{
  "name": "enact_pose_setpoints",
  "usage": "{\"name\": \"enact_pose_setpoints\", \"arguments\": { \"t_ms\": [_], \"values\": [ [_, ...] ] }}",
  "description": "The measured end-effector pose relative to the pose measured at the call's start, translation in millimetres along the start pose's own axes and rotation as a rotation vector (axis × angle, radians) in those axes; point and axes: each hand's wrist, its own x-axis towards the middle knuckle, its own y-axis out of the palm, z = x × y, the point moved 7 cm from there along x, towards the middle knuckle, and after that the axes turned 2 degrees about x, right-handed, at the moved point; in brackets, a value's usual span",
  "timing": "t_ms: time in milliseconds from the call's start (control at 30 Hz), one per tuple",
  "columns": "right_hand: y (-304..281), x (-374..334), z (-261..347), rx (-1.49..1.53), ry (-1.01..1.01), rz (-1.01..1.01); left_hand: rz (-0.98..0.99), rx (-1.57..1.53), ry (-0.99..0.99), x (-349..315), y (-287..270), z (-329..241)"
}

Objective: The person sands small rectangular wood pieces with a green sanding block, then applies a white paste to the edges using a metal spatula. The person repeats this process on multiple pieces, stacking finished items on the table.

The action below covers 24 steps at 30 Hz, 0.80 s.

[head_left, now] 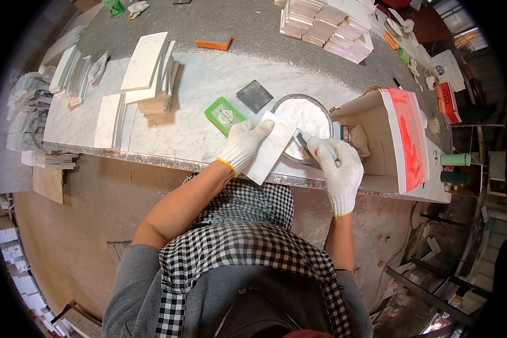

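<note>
My left hand [247,142], in a white knit glove, grips a white marble tile [271,151], thumb on its face. The tile is tilted over the bench's front edge. In my right hand [342,170], gloved alike, is a putty knife [307,141] whose blade is close to the tile's right edge; whether they touch I cannot tell. Behind the knife stands a round bowl [274,107] of white paste or powder [304,115]. Left of the bowl lie a dark square pad [254,96] and a green box [224,116].
Stacked tiles [146,67] stand on the bench at left, with more leaning tiles [110,120] beside them. A cardboard box [372,124] with a red-marked flap opens at right. Far back are an orange block [214,41] and a large tile pile [329,28].
</note>
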Motion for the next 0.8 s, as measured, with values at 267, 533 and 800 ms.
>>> {"name": "enact_pose_setpoints", "arguments": {
  "t_ms": [267, 533, 800],
  "values": [
    [0, 0, 2, -0.028, -0.025, -0.015, 0.006, 0.002, -0.005, 3, 0, 3],
    [-1, 1, 5, -0.065, -0.04, -0.012, 0.006, -0.02, -0.004, 2, 0, 3],
    [0, 2, 10, -0.147, -0.084, -0.003, 0.003, -0.01, 0.0, 2, -1, 4]
  ]
}}
